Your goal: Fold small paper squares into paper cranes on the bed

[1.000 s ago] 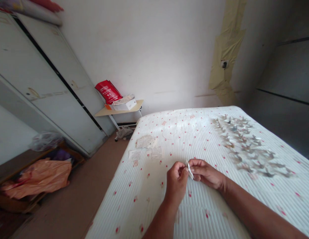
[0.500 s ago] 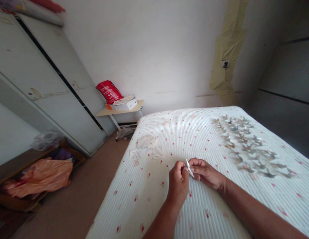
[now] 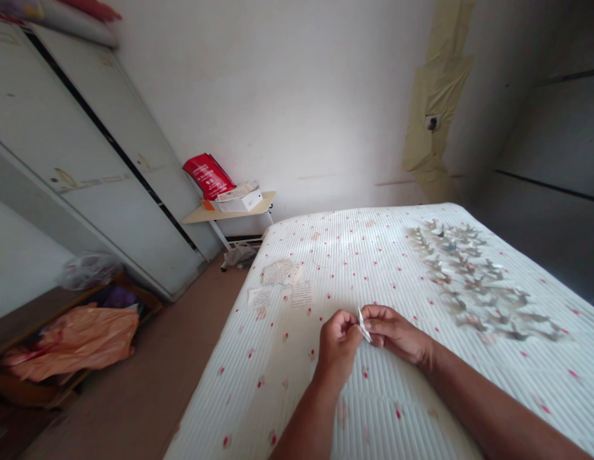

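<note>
Between my two hands, above the bed, is a small folded piece of paper point(image 3: 363, 324). My left hand point(image 3: 339, 342) pinches its left side with thumb and curled fingers. From the right, my right hand point(image 3: 391, 332) grips the same paper between thumb and fingertips. Printed paper squares point(image 3: 302, 293) lie on the bed to the left, some overlapping in a loose pile point(image 3: 280, 273). Several rows of small folded paper figures point(image 3: 469, 275) stand on the right part of the bed.
The bed point(image 3: 354, 255) has a white ribbed cover with red dots. Behind its left corner stands a small table point(image 3: 201, 215) with a red bag point(image 3: 209, 176) and a white box point(image 3: 246, 202). An orange plastic bag point(image 3: 81, 338) lies on a low shelf at left.
My left hand has shifted slightly left and turned a little. The folded paper's angle has changed slightly between my fingers; my right hand is almost unmoved.
</note>
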The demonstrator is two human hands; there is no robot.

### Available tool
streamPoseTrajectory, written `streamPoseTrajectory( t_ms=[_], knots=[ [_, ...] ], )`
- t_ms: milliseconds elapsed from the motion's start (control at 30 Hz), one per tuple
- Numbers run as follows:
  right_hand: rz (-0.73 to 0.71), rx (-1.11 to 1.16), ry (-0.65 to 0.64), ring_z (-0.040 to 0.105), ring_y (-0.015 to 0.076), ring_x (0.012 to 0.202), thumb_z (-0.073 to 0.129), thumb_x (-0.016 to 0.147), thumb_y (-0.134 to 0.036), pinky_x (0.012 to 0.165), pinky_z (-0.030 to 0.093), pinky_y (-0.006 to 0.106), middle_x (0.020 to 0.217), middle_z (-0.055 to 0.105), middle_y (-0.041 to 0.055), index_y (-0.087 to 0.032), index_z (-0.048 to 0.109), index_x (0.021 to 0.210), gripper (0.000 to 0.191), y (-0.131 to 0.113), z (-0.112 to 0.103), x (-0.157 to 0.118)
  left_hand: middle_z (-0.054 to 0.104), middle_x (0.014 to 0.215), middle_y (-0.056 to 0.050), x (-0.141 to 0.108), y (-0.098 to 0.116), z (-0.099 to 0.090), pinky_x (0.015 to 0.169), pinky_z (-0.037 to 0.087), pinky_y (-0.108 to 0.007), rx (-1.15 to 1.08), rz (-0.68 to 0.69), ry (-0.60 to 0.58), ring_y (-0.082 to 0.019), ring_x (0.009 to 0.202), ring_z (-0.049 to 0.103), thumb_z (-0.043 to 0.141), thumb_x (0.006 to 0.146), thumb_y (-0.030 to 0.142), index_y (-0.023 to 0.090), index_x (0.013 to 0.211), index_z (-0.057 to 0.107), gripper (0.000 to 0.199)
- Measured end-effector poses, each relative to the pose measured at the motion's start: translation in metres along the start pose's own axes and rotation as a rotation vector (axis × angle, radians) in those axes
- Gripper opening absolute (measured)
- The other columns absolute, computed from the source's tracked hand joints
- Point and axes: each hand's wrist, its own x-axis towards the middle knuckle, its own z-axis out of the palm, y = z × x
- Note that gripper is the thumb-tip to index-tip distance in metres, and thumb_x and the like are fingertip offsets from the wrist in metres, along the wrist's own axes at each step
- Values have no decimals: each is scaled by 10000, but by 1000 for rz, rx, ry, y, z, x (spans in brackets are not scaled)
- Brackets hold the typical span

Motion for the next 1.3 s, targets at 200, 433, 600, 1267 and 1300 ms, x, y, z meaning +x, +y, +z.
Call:
streamPoseTrajectory(
  t_ms=[200,433,600,1267,1300],
  knots=[
    [-6,-43,30,351,43,434,680,702,-319,444,224,184,526,478,-52,-140,574,738,211,4,-2,1,404,500,70,2,-3,-1,443,264,-174,-14,17,13,-51,447,340,517,685,211,162,629,455,97],
    [-210,-316,258,369,67,495,652,708,-305,489,296,201,557,455,-49,-159,553,701,177,-5,9,-2,411,486,71,7,-9,-1,426,279,-175,-30,-1,113,-58,434,352,499,660,195,162,659,467,46],
    [-203,-518,332,376,73,514,603,735,-332,500,296,204,559,443,-49,-152,553,678,195,-9,19,-4,437,508,63,9,-16,-2,440,285,-168,16,29,172,-58,454,376,509,657,196,155,677,488,50],
    [-633,-1398,535,538,115,586,456,819,-192,557,400,217,653,543,14,-166,544,672,173,-2,29,-7,509,525,37,7,-12,0,466,359,-177,-27,39,153,-80,481,452,549,651,203,145,646,533,61],
    [-641,-1431,523,541,116,590,447,833,-193,567,407,220,657,547,19,-164,550,676,190,-2,29,-8,520,534,32,8,-13,0,468,372,-180,-39,37,148,-82,482,463,551,658,210,143,653,538,68]
  ],
)
